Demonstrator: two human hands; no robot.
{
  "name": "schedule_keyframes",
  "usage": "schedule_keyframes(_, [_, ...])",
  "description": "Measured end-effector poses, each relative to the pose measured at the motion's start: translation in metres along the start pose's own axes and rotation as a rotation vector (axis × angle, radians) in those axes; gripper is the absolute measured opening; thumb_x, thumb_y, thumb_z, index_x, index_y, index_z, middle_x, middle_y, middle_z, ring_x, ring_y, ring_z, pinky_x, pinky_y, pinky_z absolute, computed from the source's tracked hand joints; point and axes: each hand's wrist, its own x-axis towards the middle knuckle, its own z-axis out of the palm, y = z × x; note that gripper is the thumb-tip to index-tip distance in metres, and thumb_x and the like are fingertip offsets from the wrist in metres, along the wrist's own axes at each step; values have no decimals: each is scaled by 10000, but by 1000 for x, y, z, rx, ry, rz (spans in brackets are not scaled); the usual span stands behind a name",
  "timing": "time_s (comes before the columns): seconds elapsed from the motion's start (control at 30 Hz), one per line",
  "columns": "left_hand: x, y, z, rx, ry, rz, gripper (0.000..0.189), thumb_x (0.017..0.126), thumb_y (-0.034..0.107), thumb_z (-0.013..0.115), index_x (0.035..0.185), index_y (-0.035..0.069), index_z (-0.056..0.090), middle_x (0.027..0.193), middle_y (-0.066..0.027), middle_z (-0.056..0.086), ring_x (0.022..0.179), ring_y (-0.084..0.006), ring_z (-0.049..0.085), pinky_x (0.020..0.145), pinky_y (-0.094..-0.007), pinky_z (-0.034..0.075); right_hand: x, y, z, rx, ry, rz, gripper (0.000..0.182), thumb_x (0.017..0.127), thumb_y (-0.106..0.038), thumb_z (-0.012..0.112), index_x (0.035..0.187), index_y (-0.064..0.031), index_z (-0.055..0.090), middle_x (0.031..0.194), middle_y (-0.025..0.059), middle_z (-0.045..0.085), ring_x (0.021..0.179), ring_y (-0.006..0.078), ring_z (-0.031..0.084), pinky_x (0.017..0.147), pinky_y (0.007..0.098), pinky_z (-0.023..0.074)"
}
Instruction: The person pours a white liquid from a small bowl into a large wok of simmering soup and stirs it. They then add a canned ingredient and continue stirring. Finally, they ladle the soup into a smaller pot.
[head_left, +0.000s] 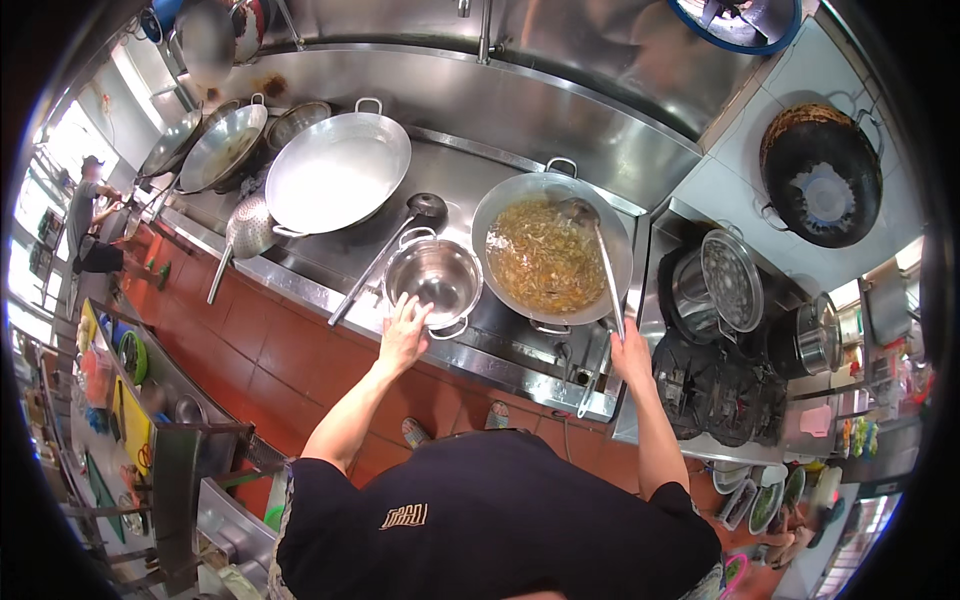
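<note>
My right hand (631, 351) grips the long handle of a metal ladle (609, 266). The ladle's bowl dips into brownish soup (541, 259) with pale shreds, inside a two-handled metal wok (517, 189). To the left of this wok stands a shiny stainless steel pot (441, 262) with two loop handles and nothing visible in it. My left hand (403, 334) is at the pot's near-left rim, fingers over the edge. Left of the pot, a second ladle (427, 211) lies on the steel range, its handle slanting towards me.
A large pale wok (337, 176), a perforated strainer (253, 227) and several other woks (225, 150) line the left. At right are a burner stove (716, 390), lidded pots (690, 289) and a blackened wok (821, 176). A person (91, 217) stands far left.
</note>
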Motion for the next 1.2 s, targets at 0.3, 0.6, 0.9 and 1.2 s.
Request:
schedule_keyframes(0.3, [-175, -17, 62, -705, -148, -570, 571, 904, 234, 635, 1418, 23, 499, 1381, -219, 566, 1285, -338, 550, 1093, -421, 436, 10, 5, 58, 562, -281, 417, 253, 997, -221, 537, 1148, -19, 519, 704, 92, 591, 480, 187, 570, 374, 345, 452])
schedule_keyframes(0.6, [-412, -81, 145, -1813, -940, -1534, 703, 925, 598, 602, 1425, 106, 550, 1481, -115, 528, 1358, -277, 486, 1103, -472, 398, -6, -55, -14, 1726, -823, 924, 118, 972, -67, 519, 1083, -28, 534, 630, -72, 419, 418, 16, 378, 327, 191, 310])
schedule_keyframes(0.9, [-397, -65, 141, -1587, -689, -1658, 404, 933, 516, 633, 1135, 173, 704, 970, -21, 718, 836, -177, 657, 793, -377, 527, -29, -118, -63, 1771, -807, 904, 165, 984, -68, 466, 1088, 39, 537, 637, -33, 432, 413, 55, 383, 322, 224, 332])
schedule_keyframes(1.2, [-345, -78, 136, -1117, -34, -1110, 420, 990, 180, 613, 1375, 18, 575, 956, -8, 657, 752, -67, 552, 632, -229, 463, -51, -150, -90, 1760, -846, 822, 196, 992, -65, 427, 1122, 50, 519, 652, -17, 427, 409, 67, 389, 314, 232, 337])
